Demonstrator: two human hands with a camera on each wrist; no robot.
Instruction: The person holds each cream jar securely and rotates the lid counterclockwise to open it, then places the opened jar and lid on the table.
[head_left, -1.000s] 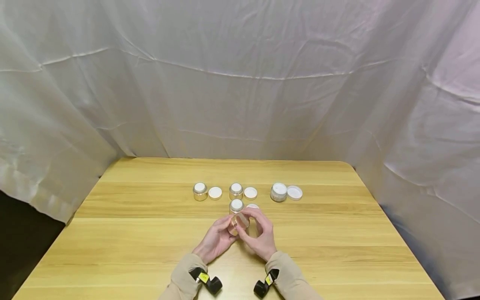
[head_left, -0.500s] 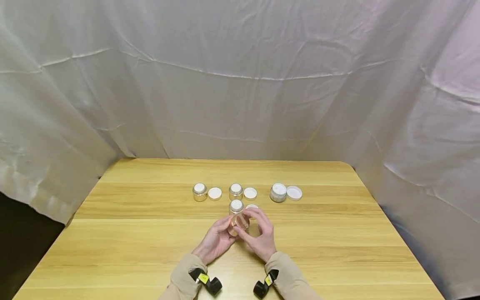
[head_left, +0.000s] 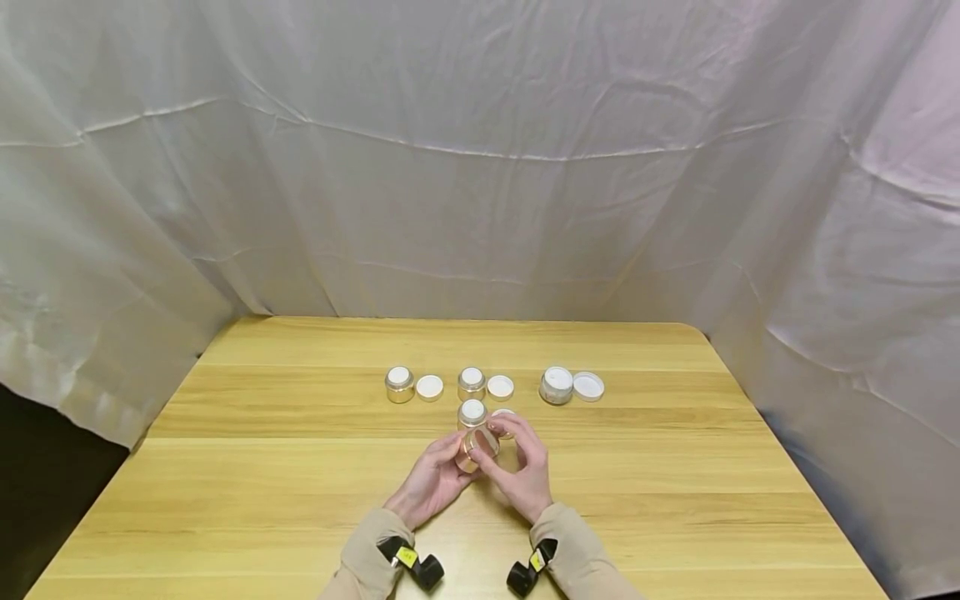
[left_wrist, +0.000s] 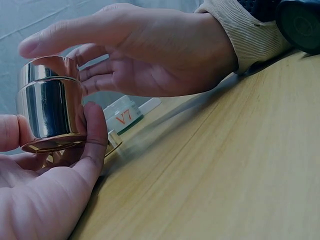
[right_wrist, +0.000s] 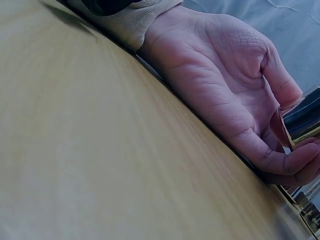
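A shiny copper-gold cream jar (left_wrist: 47, 110) is held up off the table, tilted, between both hands. My left hand (head_left: 433, 483) grips its body low down, the thumb on one side and fingers on the other; its palm faces up in the right wrist view. My right hand (head_left: 521, 475) curls its thumb and index finger around the jar's lid (left_wrist: 52, 67), which sits on the body with a thin seam showing. In the head view an open jar (head_left: 472, 412) stands just behind the held one, with a lid (head_left: 504, 417) partly hidden by my right fingers.
Farther back on the wooden table (head_left: 262, 500) stand a gold jar (head_left: 400, 385) with its lid (head_left: 430, 387) beside it, another gold jar (head_left: 472, 383) with a lid (head_left: 500, 387), and a frosted jar (head_left: 557, 385) with a white lid (head_left: 588, 386). A grey curtain (head_left: 480, 208) surrounds the table.
The right thumb and index finger have shifted slightly around the lid. The left hand keeps its hold in the same place, and the jars on the table stay put.
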